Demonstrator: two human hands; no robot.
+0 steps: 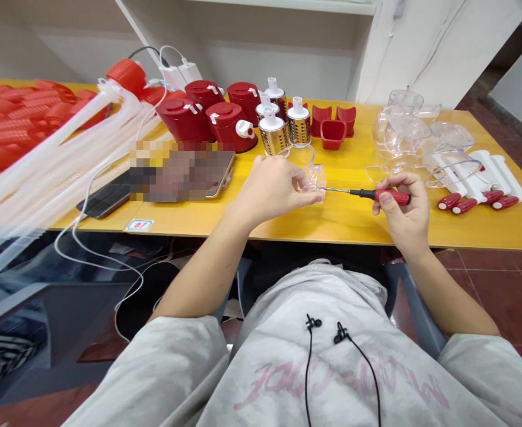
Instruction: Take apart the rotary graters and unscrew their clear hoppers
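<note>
Your left hand [267,185] grips a clear plastic part [318,174]. Your right hand [407,214] grips a red-handled screwdriver [366,194] pointed at it

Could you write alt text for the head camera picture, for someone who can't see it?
A person's right hand points a red-handled screwdriver at a clear plastic part held in the left hand. Beyond, on a yellow table, stand red housings and perforated metal drums.

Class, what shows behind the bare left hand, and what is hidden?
A clear plastic part shows past the left hand, with perforated silver metal drums farther back; the hand hides some of that part.
</note>
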